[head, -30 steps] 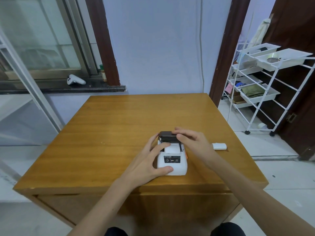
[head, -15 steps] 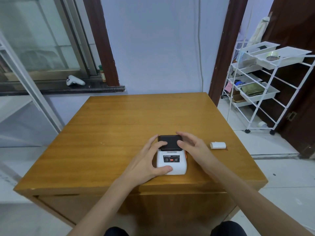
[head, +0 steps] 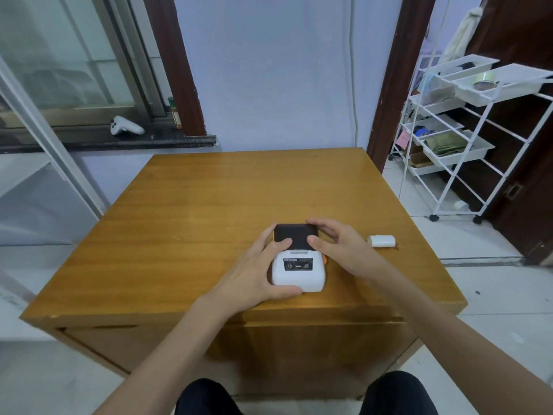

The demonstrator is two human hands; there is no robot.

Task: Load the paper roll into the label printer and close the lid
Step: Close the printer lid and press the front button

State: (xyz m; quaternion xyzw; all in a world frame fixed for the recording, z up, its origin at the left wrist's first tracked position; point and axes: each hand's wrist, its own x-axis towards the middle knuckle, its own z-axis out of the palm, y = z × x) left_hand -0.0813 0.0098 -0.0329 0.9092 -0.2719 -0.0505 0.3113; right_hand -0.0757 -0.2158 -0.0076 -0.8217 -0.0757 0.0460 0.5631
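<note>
Head view of a wooden tabletop (head: 191, 223). The printer (head: 298, 266), white with a black lid (head: 296, 238), sits near the front edge, right of centre; the lid lies flat and closed over the body, and an orange tab shows at its right side. The left hand (head: 260, 269) wraps the printer's left side, grip closed on it: thumb along the front lower corner, fingers curled over the lid's left edge. The right hand (head: 339, 245) rests at the lid's right edge, grip loosely spread, thumb tip touching the lid and fingers arched over its far corner. A white roll-shaped piece (head: 382, 241) lies on its side to the right of the right hand, apart from the printer. A white wire rack (head: 466, 136) stands on the floor at right
</note>
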